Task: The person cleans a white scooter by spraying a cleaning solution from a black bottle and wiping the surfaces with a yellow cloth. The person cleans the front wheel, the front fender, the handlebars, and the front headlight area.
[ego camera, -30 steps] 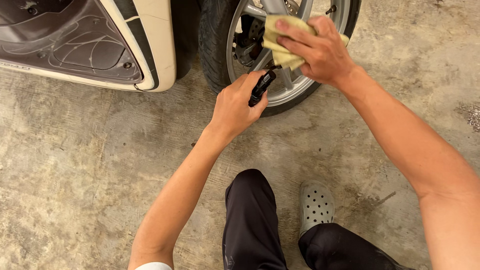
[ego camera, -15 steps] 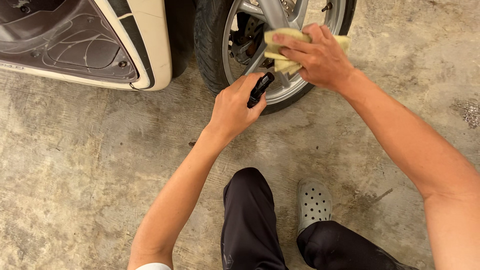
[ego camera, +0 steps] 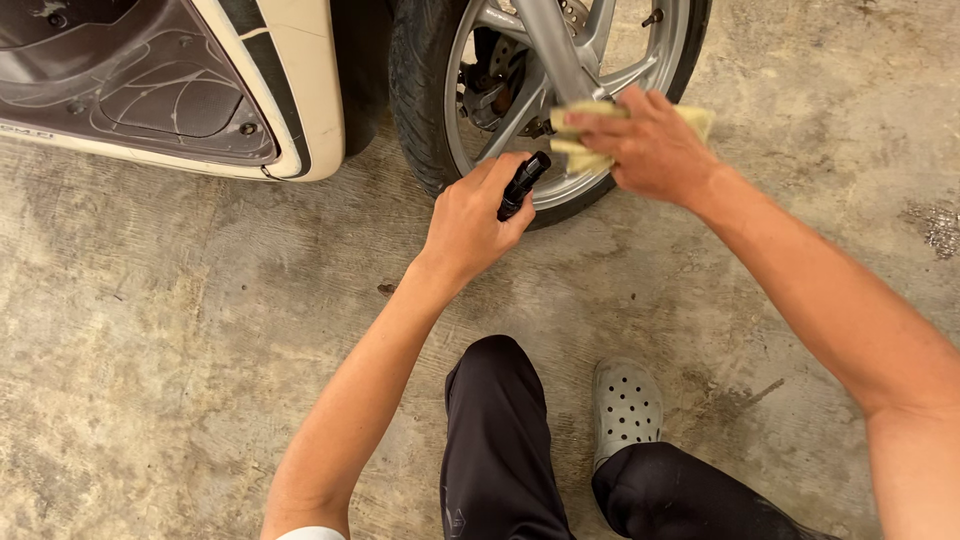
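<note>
Crouched by the wheel, the right hand presses a yellow cloth flat against the rim to rub it, while the left hand clenches a small black bottle, nozzle aimed at the spokes

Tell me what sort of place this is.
Probably a garage or parking bay. The floor is bare, stained concrete, and a cream scooter body stands on it with its wheel; the right hand presses a yellow cloth to the rim.
</note>
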